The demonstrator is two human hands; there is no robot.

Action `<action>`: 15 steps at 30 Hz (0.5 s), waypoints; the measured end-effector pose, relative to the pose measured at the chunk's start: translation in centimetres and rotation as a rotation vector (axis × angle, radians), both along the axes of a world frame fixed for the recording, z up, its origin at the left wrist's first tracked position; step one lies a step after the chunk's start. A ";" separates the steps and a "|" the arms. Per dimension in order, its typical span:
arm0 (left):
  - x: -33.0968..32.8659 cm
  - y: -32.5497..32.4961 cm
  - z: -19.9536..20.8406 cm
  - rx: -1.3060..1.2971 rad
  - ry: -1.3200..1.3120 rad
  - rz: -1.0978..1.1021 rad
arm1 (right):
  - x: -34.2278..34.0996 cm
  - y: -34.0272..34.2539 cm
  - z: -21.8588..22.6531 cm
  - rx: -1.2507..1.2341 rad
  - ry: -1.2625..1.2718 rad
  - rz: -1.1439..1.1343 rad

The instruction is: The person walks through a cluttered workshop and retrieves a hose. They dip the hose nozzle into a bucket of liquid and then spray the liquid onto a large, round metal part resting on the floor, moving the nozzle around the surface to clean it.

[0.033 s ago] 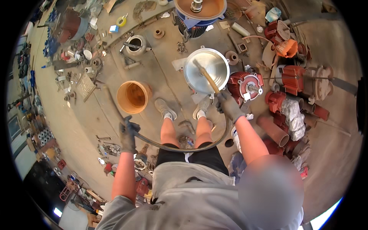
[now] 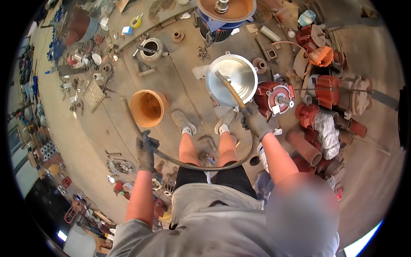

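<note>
A long dark hose [image 2: 201, 168] curves in a U in front of my shorts, with a gloved hand closed around each side. My left hand [image 2: 146, 150] grips it near the left stretch, whose free end rises beside the orange bucket [image 2: 138, 112]. My right hand [image 2: 255, 121] holds the other stretch. That end, tan and worn, reaches over the round silver metal housing [image 2: 210, 88] on the floor. Whether it touches the inside I cannot tell. A brown stain shows inside the bucket.
A red electric motor [image 2: 274, 99] stands against the housing's right side. Red pipes [image 2: 303, 145] and more motor parts crowd the right. A grey metal pot [image 2: 150, 49] and a blue motor [image 2: 214, 32] stand farther off. A hammer-shaped piece [image 2: 208, 142] lies between my feet.
My left hand and the hose's left end have shifted slightly right, closer to the bucket. The right end has dipped a little over the housing.
</note>
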State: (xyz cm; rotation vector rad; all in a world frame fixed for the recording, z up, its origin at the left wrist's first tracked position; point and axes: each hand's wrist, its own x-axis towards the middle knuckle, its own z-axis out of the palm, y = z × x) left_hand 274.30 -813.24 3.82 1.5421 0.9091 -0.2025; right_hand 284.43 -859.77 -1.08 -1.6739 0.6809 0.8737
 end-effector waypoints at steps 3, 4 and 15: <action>-0.4 -3.2 -4.9 -0.010 0.003 -0.026 | -0.5 0.6 -4.1 -0.135 0.066 0.059; -0.5 -3.7 -5.5 -0.007 0.026 -0.041 | -0.7 0.9 -5.2 -0.162 0.090 0.067; -1.5 -5.2 -8.0 -0.354 -0.130 -0.040 | 1.8 5.2 -13.0 -0.279 0.206 0.215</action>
